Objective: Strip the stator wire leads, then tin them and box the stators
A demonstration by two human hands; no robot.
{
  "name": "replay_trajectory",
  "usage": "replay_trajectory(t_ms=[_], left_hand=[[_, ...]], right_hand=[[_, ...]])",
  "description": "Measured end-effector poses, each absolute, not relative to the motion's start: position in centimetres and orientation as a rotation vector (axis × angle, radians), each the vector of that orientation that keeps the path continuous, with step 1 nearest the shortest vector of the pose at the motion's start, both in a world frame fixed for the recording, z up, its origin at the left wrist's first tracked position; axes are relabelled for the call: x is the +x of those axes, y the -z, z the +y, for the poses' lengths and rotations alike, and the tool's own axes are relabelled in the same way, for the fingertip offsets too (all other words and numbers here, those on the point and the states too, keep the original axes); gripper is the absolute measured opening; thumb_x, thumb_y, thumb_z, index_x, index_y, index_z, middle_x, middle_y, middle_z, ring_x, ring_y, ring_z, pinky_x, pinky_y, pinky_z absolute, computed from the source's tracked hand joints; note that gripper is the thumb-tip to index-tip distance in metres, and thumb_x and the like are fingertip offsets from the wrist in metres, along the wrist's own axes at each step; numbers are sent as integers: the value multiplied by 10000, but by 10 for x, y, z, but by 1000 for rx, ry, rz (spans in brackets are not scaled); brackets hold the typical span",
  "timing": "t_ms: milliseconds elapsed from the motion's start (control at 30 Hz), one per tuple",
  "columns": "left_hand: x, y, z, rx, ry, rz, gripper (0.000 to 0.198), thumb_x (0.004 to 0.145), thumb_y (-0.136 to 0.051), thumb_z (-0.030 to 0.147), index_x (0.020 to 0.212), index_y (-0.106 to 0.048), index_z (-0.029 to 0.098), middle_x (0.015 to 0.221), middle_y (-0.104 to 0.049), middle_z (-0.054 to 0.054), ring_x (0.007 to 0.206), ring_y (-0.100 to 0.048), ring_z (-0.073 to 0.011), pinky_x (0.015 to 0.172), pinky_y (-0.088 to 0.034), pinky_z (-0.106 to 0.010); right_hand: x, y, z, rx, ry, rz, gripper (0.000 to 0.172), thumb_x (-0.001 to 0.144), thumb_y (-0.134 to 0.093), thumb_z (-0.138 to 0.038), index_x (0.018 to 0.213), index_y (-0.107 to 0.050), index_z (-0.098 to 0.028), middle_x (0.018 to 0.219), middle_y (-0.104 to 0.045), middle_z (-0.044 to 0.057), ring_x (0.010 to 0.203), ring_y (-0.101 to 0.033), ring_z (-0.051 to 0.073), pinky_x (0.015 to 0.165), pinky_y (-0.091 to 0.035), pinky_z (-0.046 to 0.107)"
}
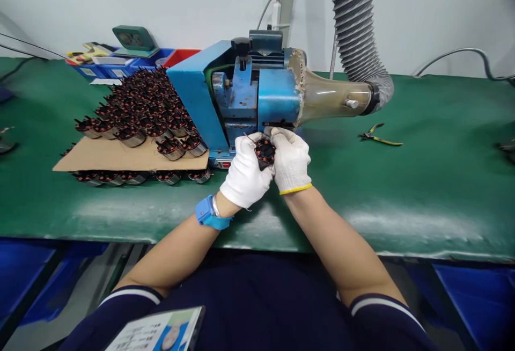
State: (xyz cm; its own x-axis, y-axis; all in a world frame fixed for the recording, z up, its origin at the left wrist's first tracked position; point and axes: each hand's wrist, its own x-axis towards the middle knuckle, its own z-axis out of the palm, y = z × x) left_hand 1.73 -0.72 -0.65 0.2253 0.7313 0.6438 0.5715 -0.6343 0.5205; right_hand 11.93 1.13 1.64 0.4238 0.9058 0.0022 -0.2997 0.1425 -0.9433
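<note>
Between my two white-gloved hands is a motor stator (265, 153), black with copper windings showing on its upturned end. My left hand (248, 171) wraps around it from the left; a blue strap circles that wrist. From the right, my right hand (290, 159) has its fingers closed by the stator's upper edge, close to the machine's front opening. Whether those fingertips pinch a wire or the stator's rim is too small to make out. Directly behind both hands stands the blue machine (279, 93) with a motor on top.
Many similar stators (140, 101) crowd the left, some on a cardboard sheet (120, 156) with others beneath it. A grey ribbed hose (356, 23) joins the machine's clear funnel (330, 96). Yellow-handled cutters (380, 137) lie right on the green table (434, 190). Blue bins (161, 57) stand behind.
</note>
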Motion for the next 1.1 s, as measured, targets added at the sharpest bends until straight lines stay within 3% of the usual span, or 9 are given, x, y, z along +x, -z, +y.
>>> replay_trajectory(t_ms=[167, 267, 367, 467, 567, 667, 833, 933, 1100], left_hand=[[8, 18, -26, 2108, -1351, 988, 628, 709, -742, 318, 1217, -390, 209, 1162, -508, -104, 1075, -589, -241, 959, -518, -437], [11, 14, -39, 1945, -1262, 937, 602, 711, -772, 344, 1177, -408, 230, 1089, -578, -75, 940, -636, -201, 845, -565, -389], [13, 1, -46, 1692, -1051, 883, 545, 717, -772, 320, 1133, -438, 212, 999, -629, -64, 800, -651, -175, 718, -582, -343], [11, -10, -47, 1451, -826, 792, 577, 717, -747, 258, 1199, -436, 197, 993, -655, -70, 740, -670, -175, 666, -593, -336], [7, -12, -44, 1426, -780, 712, 738, 688, -748, 192, 1330, -384, 184, 1200, -623, -121, 978, -689, -233, 841, -600, -370], [4, -7, -42, 1446, -747, 698, 808, 683, -756, 173, 1388, -360, 173, 1365, -536, -153, 1209, -598, -281, 989, -545, -389], [5, -3, -38, 1346, -718, 707, 789, 704, -753, 214, 1396, -375, 198, 1340, -563, -123, 1223, -583, -288, 978, -546, -400], [9, -8, -39, 1255, -726, 680, 689, 702, -765, 216, 1306, -435, 175, 1262, -609, -110, 1179, -607, -266, 990, -530, -397], [14, -12, -43, 1192, -712, 732, 606, 670, -812, 224, 1141, -432, 192, 1017, -664, -53, 879, -693, -204, 860, -568, -415]], right_hand=[[135, -10, -42, -1096, -1030, -894, 277, 854, -617, -387, 990, -723, -170, 879, -750, 42, 817, -692, 168, 775, -572, 292], [154, -2, -78, -1051, -1023, -1022, 314, 913, -558, -410, 1118, -688, -210, 1065, -738, 59, 970, -700, 193, 871, -576, 317], [173, 3, -100, -1058, -808, -1228, 344, 890, -613, -340, 1216, -626, -228, 1184, -694, 74, 1099, -667, 221, 959, -557, 364], [185, 1, -106, -1090, -431, -1541, 544, 794, -718, -264, 1308, -545, -224, 1232, -654, 102, 1120, -646, 244, 973, -550, 402], [187, -6, -99, -1018, -124, -1833, 624, 791, -684, -217, 1374, -461, -205, 1236, -642, 132, 1109, -641, 253, 946, -561, 416], [183, -14, -91, -984, 76, -2005, 590, 827, -585, -166, 1392, -419, -178, 1188, -664, 144, 1064, -654, 252, 884, -580, 409], [177, -21, -88, -1018, 284, -2145, 502, 831, -555, -115, 1326, -510, -183, 1080, -710, 120, 909, -676, 239, 828, -572, 414], [174, -17, -87, -1115, -32, -1953, 439, 818, -575, -153, 1253, -595, -210, 989, -714, 84, 852, -664, 211, 823, -563, 397], [173, 5, -77, -939, -1029, -769, 316, 793, -594, -209, 1103, -636, -253, 847, -644, -7, 734, -621, 107, 778, -564, 302]])
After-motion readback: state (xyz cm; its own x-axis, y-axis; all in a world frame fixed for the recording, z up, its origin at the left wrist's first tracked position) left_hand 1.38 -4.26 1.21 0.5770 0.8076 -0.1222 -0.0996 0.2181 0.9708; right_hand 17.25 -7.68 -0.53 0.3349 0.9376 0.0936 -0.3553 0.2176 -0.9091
